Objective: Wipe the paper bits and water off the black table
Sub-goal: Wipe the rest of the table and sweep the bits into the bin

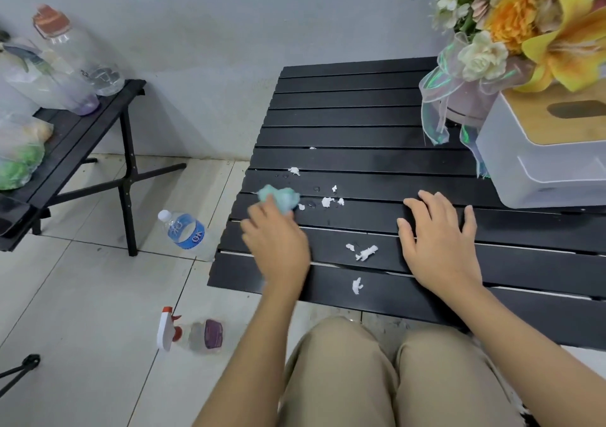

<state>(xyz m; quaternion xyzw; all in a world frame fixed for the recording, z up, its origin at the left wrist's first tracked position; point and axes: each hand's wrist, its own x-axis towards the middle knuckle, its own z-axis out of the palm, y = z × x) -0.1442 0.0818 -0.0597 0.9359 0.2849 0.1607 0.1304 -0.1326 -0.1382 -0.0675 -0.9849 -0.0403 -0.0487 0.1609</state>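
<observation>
The left hand [277,239], blurred, grips a crumpled teal cloth [282,197]; the right hand [439,239] lies flat, fingers spread, both on the black desk [344,121], whose right side is cut off. White paper bits [365,253] lie between the hands; water drops [313,203] beside the cloth barely show.

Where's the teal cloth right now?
In the head view, the teal cloth is gripped by the left hand near the left edge of the black table, just left of some paper bits.

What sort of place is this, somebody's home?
Likely a plain indoor room, perhaps a home corner: tiled floor, bare grey wall, a black slatted table bearing a flower bouquet and tissue box.
</observation>
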